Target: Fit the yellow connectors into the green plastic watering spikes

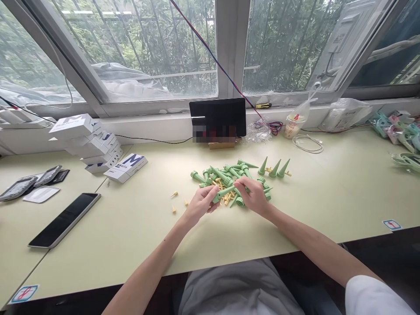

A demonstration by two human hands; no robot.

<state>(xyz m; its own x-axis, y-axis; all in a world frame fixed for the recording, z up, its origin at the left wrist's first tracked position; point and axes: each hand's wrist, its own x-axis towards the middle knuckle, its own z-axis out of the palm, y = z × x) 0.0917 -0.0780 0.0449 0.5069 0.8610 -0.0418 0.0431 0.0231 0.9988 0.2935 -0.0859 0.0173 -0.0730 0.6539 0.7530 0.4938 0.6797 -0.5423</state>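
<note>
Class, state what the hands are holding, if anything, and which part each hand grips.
A green spike: the left hand grips its wide end, the right hand its narrow end.

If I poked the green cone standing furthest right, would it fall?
That green cone would probably tip if poked near its point, being tall and narrow. It might then roll crookedly, since it tapers, unless the yellow piece by its base stops it.

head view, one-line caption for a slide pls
Left hand and right hand hold one green tapered spike beside heaped green spikes and small yellow pieces.
</note>
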